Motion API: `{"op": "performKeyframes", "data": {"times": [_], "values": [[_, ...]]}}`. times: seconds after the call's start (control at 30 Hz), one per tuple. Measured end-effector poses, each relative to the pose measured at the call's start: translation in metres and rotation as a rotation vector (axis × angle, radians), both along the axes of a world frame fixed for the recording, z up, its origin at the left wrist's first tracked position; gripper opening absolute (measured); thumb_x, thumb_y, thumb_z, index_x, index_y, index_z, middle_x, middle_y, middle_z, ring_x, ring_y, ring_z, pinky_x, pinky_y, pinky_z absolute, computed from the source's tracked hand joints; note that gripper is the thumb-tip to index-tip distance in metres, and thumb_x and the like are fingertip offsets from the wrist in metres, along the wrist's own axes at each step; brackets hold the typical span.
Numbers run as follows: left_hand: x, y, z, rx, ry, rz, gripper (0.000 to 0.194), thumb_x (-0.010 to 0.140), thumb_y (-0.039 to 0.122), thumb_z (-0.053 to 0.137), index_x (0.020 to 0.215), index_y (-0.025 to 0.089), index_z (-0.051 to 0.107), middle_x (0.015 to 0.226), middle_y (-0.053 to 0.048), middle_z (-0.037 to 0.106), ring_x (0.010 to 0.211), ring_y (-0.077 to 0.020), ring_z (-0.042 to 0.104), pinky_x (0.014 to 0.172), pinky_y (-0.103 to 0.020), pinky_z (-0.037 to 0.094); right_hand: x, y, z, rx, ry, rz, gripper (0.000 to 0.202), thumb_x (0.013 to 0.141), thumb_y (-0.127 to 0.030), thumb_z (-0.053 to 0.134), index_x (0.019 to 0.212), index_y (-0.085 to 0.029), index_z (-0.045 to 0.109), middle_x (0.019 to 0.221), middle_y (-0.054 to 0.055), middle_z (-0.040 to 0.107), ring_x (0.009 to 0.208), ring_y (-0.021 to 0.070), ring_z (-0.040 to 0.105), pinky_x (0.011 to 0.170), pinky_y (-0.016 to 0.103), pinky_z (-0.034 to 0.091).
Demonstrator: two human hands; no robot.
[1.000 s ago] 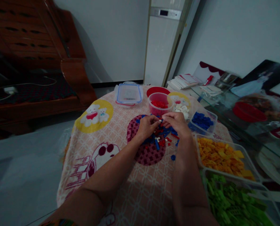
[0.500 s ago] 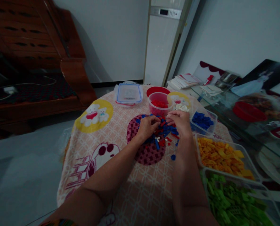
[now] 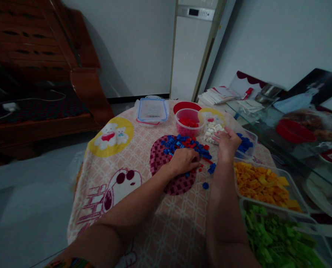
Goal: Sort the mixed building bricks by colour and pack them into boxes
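A loose pile of blue and red toy bricks (image 3: 201,147) lies on the round dark red patch of the tablecloth. My left hand (image 3: 184,160) rests on its near side, fingers curled down and pressed together; what they grip is hidden. My right hand (image 3: 226,144) is over the white bricks (image 3: 212,133), with its fingers apart and no brick visible in them. Partly behind that hand is a clear box of blue bricks (image 3: 245,143). A single round blue piece (image 3: 205,185) sits apart from the pile.
A clear tub with red bricks (image 3: 188,122) stands before a red bowl (image 3: 186,106). Boxes of yellow bricks (image 3: 262,182) and green bricks (image 3: 277,238) line the right. Lidded containers (image 3: 152,109) stand at the back left. A glass-topped table (image 3: 269,139) adjoins on the right.
My right hand has moved right from the pile to the white bricks. My left hand has shifted nearer and slightly right, uncovering blue bricks at the pile's far side.
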State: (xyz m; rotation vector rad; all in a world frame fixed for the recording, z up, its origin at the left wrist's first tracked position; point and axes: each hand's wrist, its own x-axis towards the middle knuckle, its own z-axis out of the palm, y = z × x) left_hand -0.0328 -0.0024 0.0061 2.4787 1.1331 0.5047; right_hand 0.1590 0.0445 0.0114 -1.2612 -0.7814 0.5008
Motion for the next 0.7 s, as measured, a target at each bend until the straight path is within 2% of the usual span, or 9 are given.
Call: {"op": "performKeyframes", "data": {"times": [0.17,0.47,0.57,0.7], "values": [[0.007,-0.006,-0.003,0.026,0.130,0.016,0.014,0.086,0.034,0.072,0.088,0.021,0.075,0.096,-0.010,0.077,0.088,-0.0255,0.071,0.067,-0.030,0.045,-0.010,-0.002,0.007,-0.086,0.055,0.051,0.038,0.065,-0.024,0.067,0.102,-0.016,0.068,0.064,0.000,0.067,0.058,0.0200,0.071,0.049,0.028,0.061],[0.010,-0.007,-0.004,0.018,0.147,0.010,0.012,0.087,0.028,0.066,0.090,0.020,0.076,0.098,-0.011,0.077,0.091,-0.0259,0.072,0.068,-0.030,0.047,-0.019,-0.008,0.016,-0.129,0.073,0.085,0.035,0.062,-0.023,0.064,0.096,-0.014,0.068,0.059,-0.001,0.069,0.045,0.0166,0.065,0.040,0.024,0.053],[0.007,-0.004,-0.004,-0.022,0.047,0.055,0.011,0.085,0.027,0.069,0.087,0.019,0.077,0.092,-0.010,0.077,0.085,-0.0254,0.071,0.068,-0.030,0.048,-0.023,-0.013,0.021,-0.165,0.057,0.138,0.028,0.063,-0.022,0.063,0.089,-0.014,0.068,0.057,-0.001,0.068,0.043,0.0154,0.063,0.040,0.023,0.051],[-0.005,0.009,-0.002,-0.072,-0.229,0.163,0.008,0.083,0.024,0.071,0.083,0.018,0.077,0.084,-0.005,0.076,0.073,-0.0189,0.068,0.067,-0.027,0.046,-0.027,-0.019,0.024,-0.251,-0.025,0.276,0.014,0.068,-0.022,0.066,0.080,-0.015,0.069,0.057,0.000,0.068,0.043,0.0130,0.062,0.040,0.020,0.050]]}}
